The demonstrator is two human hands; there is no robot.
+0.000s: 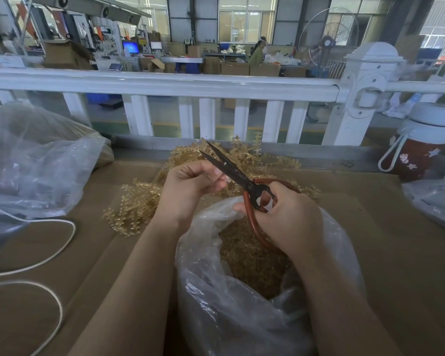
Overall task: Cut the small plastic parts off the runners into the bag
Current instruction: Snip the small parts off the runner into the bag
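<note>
Cutting step in hand. Left hand (pixel 190 186) fingers pinch a small clear plastic piece (pixel 225 179) above the clear plastic bag (pixel 242 317); right hand (pixel 285 214) grips red-handled black scissors (pixel 238 176), blades parted. Next: close blades squarely on it. Amber runners (pixel 136 204) lie on the tabletop.

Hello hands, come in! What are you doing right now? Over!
Right hand grips scissors, blades apart. Left hand pinches a small runner piece above the bag. Nothing in the way.
</note>
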